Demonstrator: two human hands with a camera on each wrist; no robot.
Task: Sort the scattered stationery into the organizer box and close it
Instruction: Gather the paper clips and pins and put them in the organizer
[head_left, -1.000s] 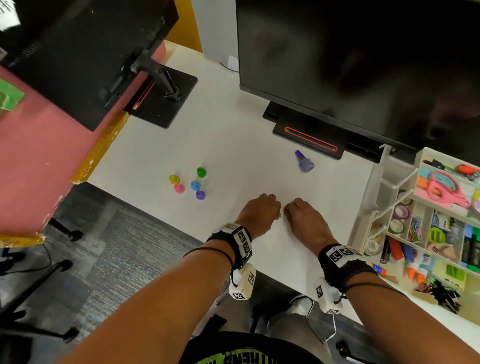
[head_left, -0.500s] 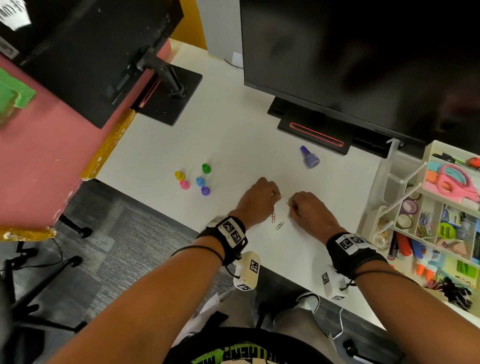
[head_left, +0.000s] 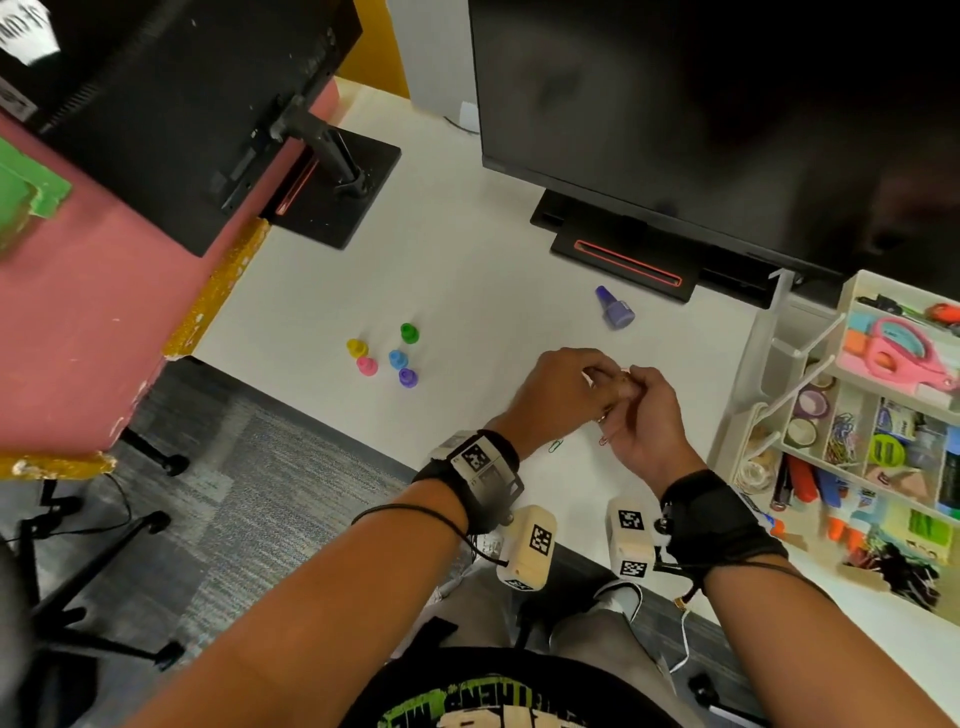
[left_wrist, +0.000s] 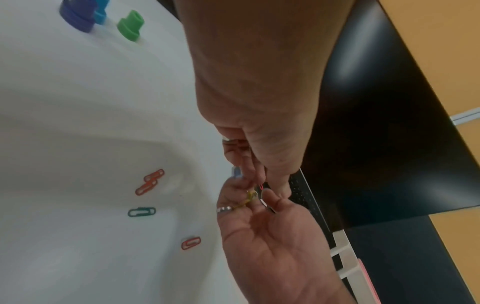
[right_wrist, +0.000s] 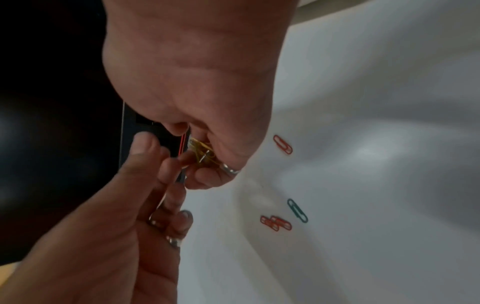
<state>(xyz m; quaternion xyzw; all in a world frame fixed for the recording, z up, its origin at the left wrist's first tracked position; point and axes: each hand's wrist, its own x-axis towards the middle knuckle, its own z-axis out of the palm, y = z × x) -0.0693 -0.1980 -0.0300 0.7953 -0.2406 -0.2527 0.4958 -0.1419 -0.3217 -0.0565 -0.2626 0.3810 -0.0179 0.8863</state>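
Observation:
Both hands are raised just above the white desk and meet fingertip to fingertip. My right hand is turned palm up, fingers curled round a small bunch of yellow paper clips. My left hand pinches a red paper clip right over that bunch. Loose on the desk beneath them lie a green clip, a red clip and two overlapping orange clips. The open organizer box, full of stationery, stands at the right.
Several small coloured caps cluster on the desk to the left, and a purple bottle lies near the monitor base. A second monitor's stand sits at the back left. The desk's front edge runs just under my wrists.
Both hands have lifted off the desk and come together, the right one turning palm up with the clips. Several clips that they covered now lie in view.

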